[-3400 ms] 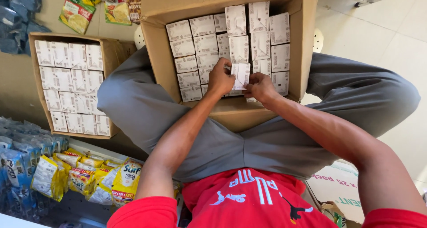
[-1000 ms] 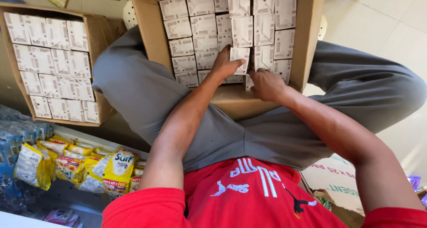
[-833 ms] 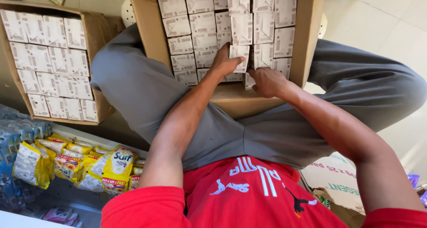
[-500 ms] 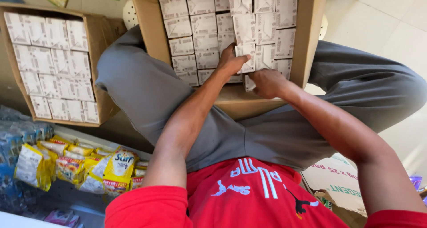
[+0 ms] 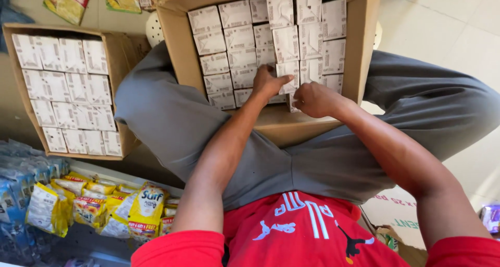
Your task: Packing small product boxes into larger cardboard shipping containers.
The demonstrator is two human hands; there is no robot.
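Observation:
An open cardboard box [image 5: 364,43] rests on my lap, packed with several small white cartons [image 5: 237,38]. My left hand [image 5: 268,84] lies flat on the cartons at the near edge of the box, its fingers pressing on one white carton [image 5: 289,71]. Beside it, my right hand [image 5: 312,99] is curled at the box's near wall, gripping the edge of a white carton [image 5: 290,101] that is mostly hidden under the fingers. The two hands are almost touching.
A second open cardboard box [image 5: 122,53] full of white cartons sits on the floor to the left. Yellow and blue packets [image 5: 140,209] lie on a shelf at lower left. Snack packets [image 5: 67,1] lie at the top left. Pale floor tiles [image 5: 442,22] show at right.
My left hand has slid from the box's near edge up onto the cartons. The right hand has stayed at the near wall. The view shifted slightly.

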